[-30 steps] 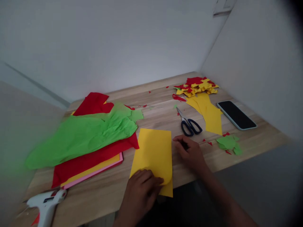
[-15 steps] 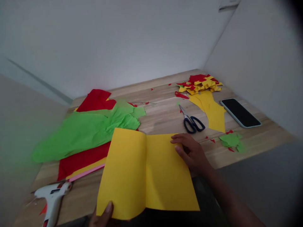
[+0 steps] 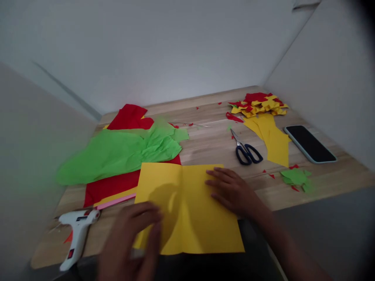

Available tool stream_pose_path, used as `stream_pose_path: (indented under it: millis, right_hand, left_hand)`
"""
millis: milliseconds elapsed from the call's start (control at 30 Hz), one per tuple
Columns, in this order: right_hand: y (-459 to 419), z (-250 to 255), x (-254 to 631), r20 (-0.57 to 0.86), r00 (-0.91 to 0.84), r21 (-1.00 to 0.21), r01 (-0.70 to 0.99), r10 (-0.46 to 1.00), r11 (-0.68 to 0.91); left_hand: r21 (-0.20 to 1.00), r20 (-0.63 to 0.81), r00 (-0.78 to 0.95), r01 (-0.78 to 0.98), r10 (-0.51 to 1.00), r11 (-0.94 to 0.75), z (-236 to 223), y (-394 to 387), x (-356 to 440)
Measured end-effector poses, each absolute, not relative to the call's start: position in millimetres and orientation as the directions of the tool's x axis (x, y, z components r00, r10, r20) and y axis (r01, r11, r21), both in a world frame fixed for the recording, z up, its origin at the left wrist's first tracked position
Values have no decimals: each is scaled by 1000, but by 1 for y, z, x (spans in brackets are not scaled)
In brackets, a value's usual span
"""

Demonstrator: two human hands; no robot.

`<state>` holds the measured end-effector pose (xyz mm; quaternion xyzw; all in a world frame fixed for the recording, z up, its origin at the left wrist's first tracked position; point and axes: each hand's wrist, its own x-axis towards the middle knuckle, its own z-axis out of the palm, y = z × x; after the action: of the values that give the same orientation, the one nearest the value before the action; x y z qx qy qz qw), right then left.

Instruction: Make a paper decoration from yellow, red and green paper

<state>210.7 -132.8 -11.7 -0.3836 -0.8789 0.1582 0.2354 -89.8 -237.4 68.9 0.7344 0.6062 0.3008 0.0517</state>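
Observation:
A yellow sheet of paper (image 3: pixel 209 230) with a crease down its middle lies unfolded at the table's front edge, its lower part reaching past the edge. My right hand (image 3: pixel 234 192) rests on the sheet's right half, fingers stretched out and slightly spread. Over the lower left of the sheet is my left hand (image 3: pixel 130 240), blurred by motion; its thumb and fingers look apart, with nothing between them. Whether it touches the paper I cannot tell. Beyond the sheet, scissors (image 3: pixel 245 151) with dark blue handles lie on the table.
At left, green crepe paper (image 3: pixel 117 152) covers red paper (image 3: pixel 114 187). A white glue gun (image 3: pixel 76 234) lies at the front left. Right of the scissors are yellow paper pieces (image 3: pixel 277 142), a phone (image 3: pixel 310 143) and green scraps (image 3: pixel 296 176). Red and yellow cutouts (image 3: pixel 260 104) are heaped behind.
My left hand has let go of the sheet's lower left corner and moved up and in over it. The sheet lies flatter. My right hand's fingers have spread onto the paper.

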Motion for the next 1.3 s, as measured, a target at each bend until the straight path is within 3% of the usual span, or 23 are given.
stream_pose_path:
  millis: [100, 233, 467, 667, 767, 900, 967, 1100, 1200, 1300]
  right_hand:
    - [-135, -13, 215, 262, -650, -444, 575, 713, 687]
    - [-141, -16, 237, 270, -609, -444, 609, 746, 658]
    - [-161, -27, 261, 332, -451, -434, 707, 828, 559]
    - [-198, -29, 273, 395, -194, -590, 696, 898, 410]
    - [-222, -24, 279, 293, 42, -677, 715, 955, 176]
    - [-242, -23, 277, -91, 278, -751, 612, 956, -249]
    - [-246, -24, 274, -285, 262, -770, 510, 922, -383]
    - [-247, -17, 265, -588, 66, -772, 251, 806, -584]
    - [-234, -3, 259, -591, 32, -794, 155, 806, -588]
    - [-204, 11, 251, -466, 77, -846, 253, 881, -469]
  left_hand:
    - [335, 156, 415, 831, 896, -443, 55, -188, -43]
    - [147, -68, 460, 882, 885, -447, 14, -168, -19]
    - [156, -5, 503, 854, 864, -497, -14, -167, -1]
    - [197, 17, 567, 806, 824, -558, -15, -150, -5]
    - [205, 22, 569, 802, 822, -561, -15, -152, -7]
    - [217, 16, 585, 790, 811, -574, -13, -155, -8]
    - [218, 11, 593, 784, 805, -581, -12, -157, -8]
    - [216, -12, 618, 769, 786, -601, -13, -162, -11]
    - [227, -17, 622, 765, 783, -603, -15, -162, -17]
    - [228, -8, 566, 804, 825, -549, -16, -154, -22]
